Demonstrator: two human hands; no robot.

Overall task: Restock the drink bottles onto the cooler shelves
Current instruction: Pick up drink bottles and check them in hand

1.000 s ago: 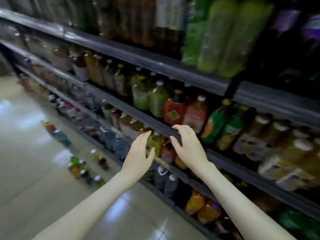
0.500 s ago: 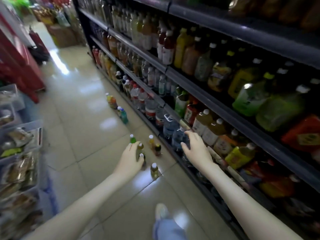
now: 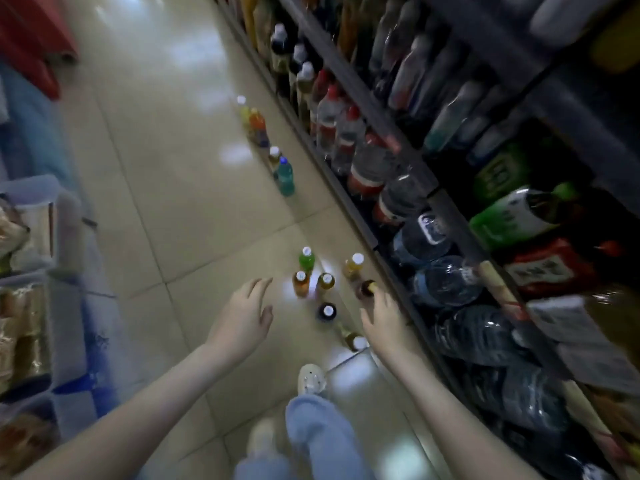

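Several small drink bottles stand on the tiled floor beside the cooler shelves (image 3: 360, 109): a green one (image 3: 307, 259), two orange ones (image 3: 300, 283) (image 3: 326, 282), a yellow one (image 3: 354, 266), a dark one (image 3: 326, 312), a dark one with a gold cap (image 3: 366, 289) and one more (image 3: 353, 341). My left hand (image 3: 242, 320) hovers open just left of this group, holding nothing. My right hand (image 3: 388, 320) hangs over the group's right side with fingers relaxed, its fingertips near the gold-capped bottle. The shelves on the right are packed with bottles.
A second cluster of bottles (image 3: 285, 176) stands further up the aisle along the shelf base. Large water bottles (image 3: 446, 282) fill the lowest shelf. Bins of packaged goods (image 3: 24, 306) line the left side. My leg and shoe (image 3: 311, 379) are below the hands.
My view has swung down from the shelves to the floor. Both hands have dropped from shelf height to just above the group of floor bottles, still holding nothing.
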